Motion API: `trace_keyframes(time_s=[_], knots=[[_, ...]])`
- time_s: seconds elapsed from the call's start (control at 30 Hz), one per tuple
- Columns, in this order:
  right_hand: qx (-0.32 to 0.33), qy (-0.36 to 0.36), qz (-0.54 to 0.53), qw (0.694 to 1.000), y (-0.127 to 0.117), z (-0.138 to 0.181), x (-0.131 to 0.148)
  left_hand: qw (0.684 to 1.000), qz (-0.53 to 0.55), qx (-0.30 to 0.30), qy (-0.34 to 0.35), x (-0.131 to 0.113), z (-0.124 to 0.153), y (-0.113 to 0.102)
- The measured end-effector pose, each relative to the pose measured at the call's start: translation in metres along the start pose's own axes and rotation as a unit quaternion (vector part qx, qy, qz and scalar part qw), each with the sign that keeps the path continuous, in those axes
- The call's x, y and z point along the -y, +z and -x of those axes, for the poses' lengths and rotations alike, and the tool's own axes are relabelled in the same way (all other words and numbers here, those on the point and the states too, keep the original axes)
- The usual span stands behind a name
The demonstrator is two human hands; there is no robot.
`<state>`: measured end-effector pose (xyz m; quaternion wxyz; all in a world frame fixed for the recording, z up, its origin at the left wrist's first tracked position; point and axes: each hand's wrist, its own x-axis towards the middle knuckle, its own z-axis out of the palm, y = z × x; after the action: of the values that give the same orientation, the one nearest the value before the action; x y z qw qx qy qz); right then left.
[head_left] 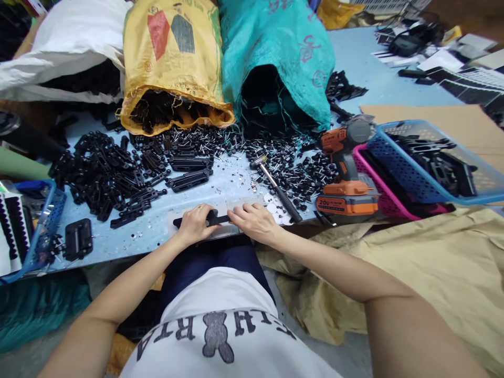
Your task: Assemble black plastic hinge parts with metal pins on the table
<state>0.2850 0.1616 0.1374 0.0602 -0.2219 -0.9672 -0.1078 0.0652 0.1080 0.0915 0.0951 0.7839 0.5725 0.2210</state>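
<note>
At the table's front edge, my left hand is closed round a long black plastic part, whose dark end sticks out to the left. My right hand has its fingers pressed together on the part's right end; whether a smaller piece is between them is hidden. A hammer with a black grip lies just right of my right hand. Beyond my left hand, long black plastic pieces lie side by side. Loose screws with black heads are heaped behind the hammer.
A yellow sack, a teal sack and a white sack stand along the back. An orange cordless drill is at right, by a blue basket. Black parts are piled at left.
</note>
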Motion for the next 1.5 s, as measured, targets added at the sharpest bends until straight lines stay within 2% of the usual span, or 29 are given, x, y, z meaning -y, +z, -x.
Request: trace_keyframes(time_s=[0.1, 0.27, 0.37, 0.43, 0.6, 0.7, 0.83, 1.07, 1.17, 1.27, 1.4, 1.5], knots=[[0.039, 0.005, -0.024, 0.999, 0.002, -0.001, -0.002, 0.999, -0.007, 0.022, -0.026, -0.002, -0.002, 0.000], [0.069, 0.065, -0.094, 0.991, 0.011, 0.000, -0.001, 0.996, -0.013, 0.056, -0.075, -0.009, -0.006, 0.002], [0.072, 0.074, -0.124, 0.987, 0.027, 0.003, -0.005, 0.993, -0.006, 0.095, -0.065, -0.009, -0.011, 0.002], [0.074, 0.075, -0.128, 0.986, 0.039, 0.006, -0.010, 0.994, 0.022, 0.091, -0.054, -0.006, -0.014, 0.002], [0.034, 0.095, -0.144, 0.984, 0.049, 0.013, -0.014, 0.991, 0.122, 0.021, -0.057, 0.003, -0.015, 0.002], [0.012, 0.105, -0.154, 0.982, 0.045, 0.013, -0.010, 0.991, 0.126, 0.033, -0.033, 0.002, -0.015, 0.003], [-0.004, 0.121, -0.184, 0.975, 0.039, 0.008, 0.000, 0.993, 0.095, 0.058, -0.034, -0.005, -0.018, 0.002], [-0.017, 0.244, -0.273, 0.930, 0.044, -0.019, 0.029, 0.991, 0.110, 0.067, -0.041, -0.005, -0.028, 0.003], [-0.030, 0.316, -0.286, 0.904, 0.050, -0.030, 0.040, 0.994, 0.069, 0.037, -0.071, -0.011, -0.015, 0.002], [-0.055, 0.361, -0.297, 0.882, 0.053, -0.036, 0.046, 0.994, -0.024, -0.008, -0.102, -0.023, 0.013, 0.003], [-0.092, 0.342, -0.323, 0.878, 0.047, -0.040, 0.050, 0.992, -0.092, 0.018, -0.089, -0.034, 0.045, 0.012], [-0.068, 0.347, -0.321, 0.879, 0.043, -0.042, 0.052, 0.990, -0.101, 0.035, -0.089, -0.033, 0.052, 0.019]])
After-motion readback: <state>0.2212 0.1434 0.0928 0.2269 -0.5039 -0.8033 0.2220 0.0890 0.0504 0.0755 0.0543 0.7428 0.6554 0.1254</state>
